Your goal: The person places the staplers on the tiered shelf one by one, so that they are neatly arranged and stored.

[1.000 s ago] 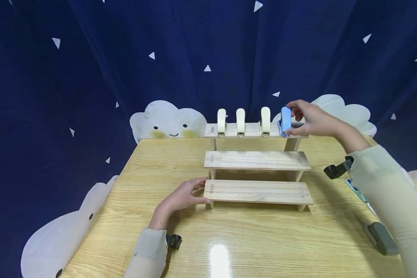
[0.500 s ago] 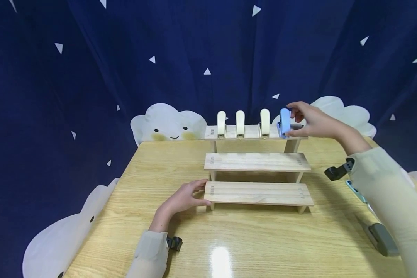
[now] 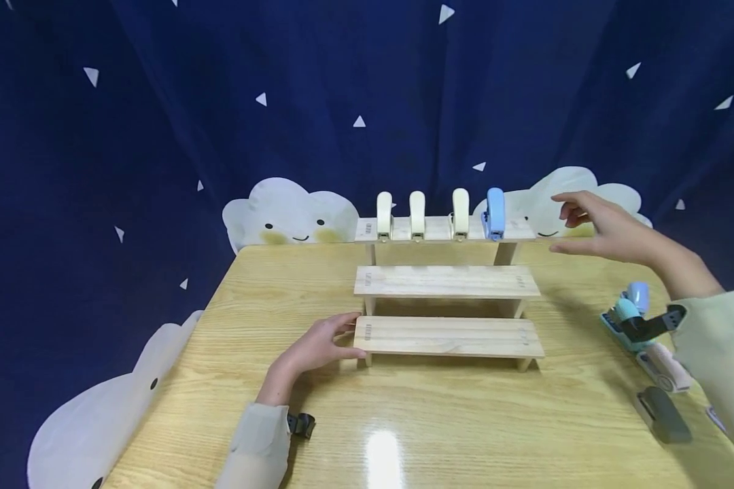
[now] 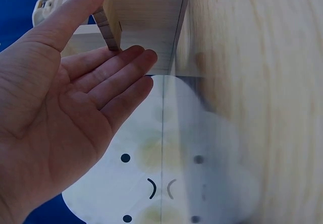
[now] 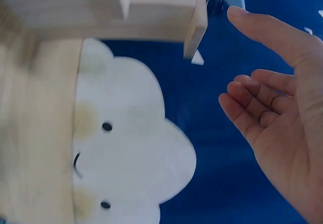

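A three-step wooden shelf (image 3: 448,281) stands on the table. On its top board (image 3: 520,229) a blue stapler (image 3: 495,214) sits upright, to the right of three cream staplers (image 3: 417,216). My right hand (image 3: 608,227), holding nothing, is in the air to the right of the blue stapler, thumb and fingers apart; the right wrist view shows the same gap. My left hand (image 3: 315,346) is at the left end of the lowest board (image 3: 449,337), thumb by the front corner, fingers by the rear one. The left wrist view shows these fingers (image 4: 121,77) fairly straight against the wood.
More staplers lie at the table's right side: a periwinkle one (image 3: 638,297), a teal one (image 3: 625,309), a pale pink one (image 3: 663,367) and a dark grey one (image 3: 665,414). A dark blue curtain (image 3: 318,68) with white cloud shapes hangs behind the table (image 3: 465,421).
My right hand has let go of the blue stapler and moved away to the right. The stapler stays on the top board. My left hand keeps its place at the lowest board.
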### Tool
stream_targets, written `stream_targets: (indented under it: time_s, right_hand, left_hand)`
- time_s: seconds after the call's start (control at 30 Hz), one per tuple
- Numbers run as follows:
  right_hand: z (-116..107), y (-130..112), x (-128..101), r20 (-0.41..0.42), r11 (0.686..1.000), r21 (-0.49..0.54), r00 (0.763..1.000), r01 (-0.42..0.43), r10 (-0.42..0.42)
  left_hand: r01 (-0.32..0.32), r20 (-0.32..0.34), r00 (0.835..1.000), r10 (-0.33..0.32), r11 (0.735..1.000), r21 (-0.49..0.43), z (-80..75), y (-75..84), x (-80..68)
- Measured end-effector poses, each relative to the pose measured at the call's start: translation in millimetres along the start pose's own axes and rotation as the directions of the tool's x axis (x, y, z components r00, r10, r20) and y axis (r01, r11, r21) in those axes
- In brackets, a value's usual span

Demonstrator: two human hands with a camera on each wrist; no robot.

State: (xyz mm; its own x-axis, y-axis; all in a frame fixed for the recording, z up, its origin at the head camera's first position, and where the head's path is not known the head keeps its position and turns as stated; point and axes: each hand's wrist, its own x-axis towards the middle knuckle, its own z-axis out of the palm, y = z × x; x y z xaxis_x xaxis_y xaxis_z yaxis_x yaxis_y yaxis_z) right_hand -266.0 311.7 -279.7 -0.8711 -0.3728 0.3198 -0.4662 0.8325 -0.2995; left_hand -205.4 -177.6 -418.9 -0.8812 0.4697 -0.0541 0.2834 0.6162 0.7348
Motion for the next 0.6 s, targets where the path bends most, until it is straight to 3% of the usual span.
stream_targets:
  time_s: [0.3, 0.6]
  right_hand:
    - [0, 32, -43, 0.017, 0.996, -0.061, 0.998, -0.06, 0.061]
    - [14, 67, -84, 0.059, 0.983, -0.147, 0.991, -0.108, 0.118]
  left_hand:
    - [0.005, -0.007, 1.0, -0.005, 1.0, -0.022, -0.2, -0.7, -1.4]
    - [0.018, -0.005, 1.0, -0.018, 1.0, -0.025, 0.7, -1.1, 0.4]
